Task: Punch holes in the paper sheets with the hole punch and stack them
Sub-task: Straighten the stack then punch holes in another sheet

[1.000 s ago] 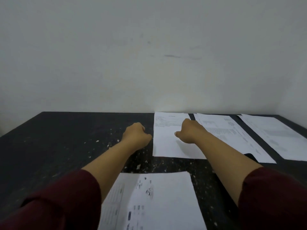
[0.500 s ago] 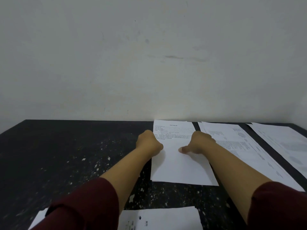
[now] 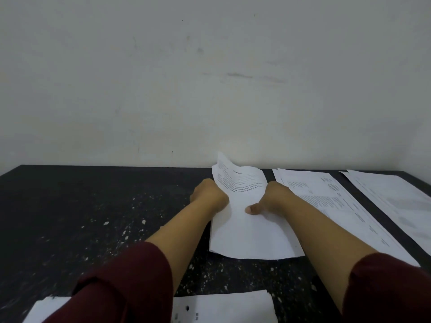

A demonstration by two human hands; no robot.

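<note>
A dark speckled table [image 3: 81, 217] against a pale wall [image 3: 210, 78] bears printed sheets. Two further sheets [image 3: 326, 206] lie to the right; a punched stack [image 3: 224, 308] sits at the near edge. The centre sheet [image 3: 247, 234] runs lengthwise away from the person, far end curling upward. Left hand [image 3: 208, 194] and right hand [image 3: 271, 198] grip its side edges, fingers curled.

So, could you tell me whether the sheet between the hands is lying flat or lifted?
Partly lifted: the sheet bows between the left hand and right hand, its far corner curling up.
</note>
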